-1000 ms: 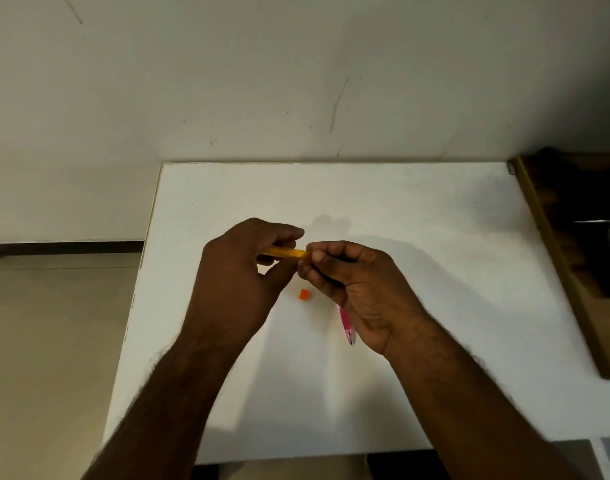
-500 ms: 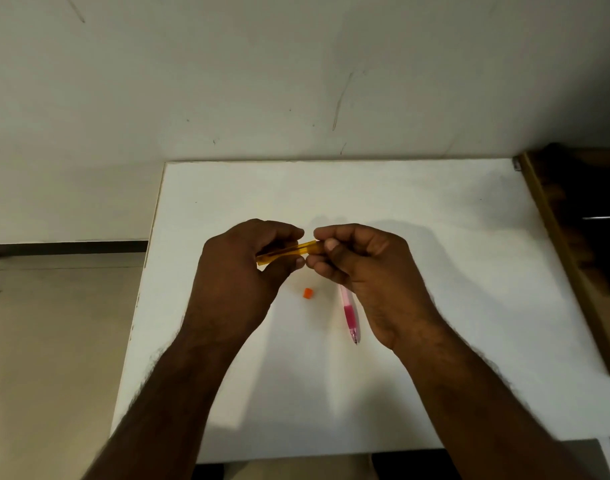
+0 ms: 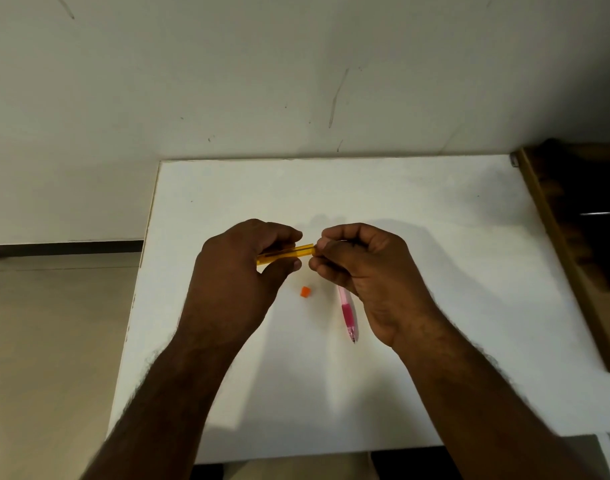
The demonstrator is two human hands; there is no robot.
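Above the middle of the white table (image 3: pixel 435 202), my left hand (image 3: pixel 237 271) grips a translucent yellow pen barrel (image 3: pixel 289 253) that lies roughly level. My right hand (image 3: pixel 362 268) has its fingers curled at the barrel's right end, pinching something there that the fingers hide. Below the hands, a small orange cap piece (image 3: pixel 306 291) lies on the table. A pink pen (image 3: pixel 347 311) lies beside it with its tip toward me, its upper end hidden under my right hand.
A wooden shelf or cabinet edge (image 3: pixel 560 244) runs along the table's right side. A white wall (image 3: pixel 296 81) stands behind the table and beige floor (image 3: pixel 54 341) lies to the left.
My right hand has drawn a little to the right, so more of the yellow barrel shows between the hands. The pink pen and orange piece have stayed put.
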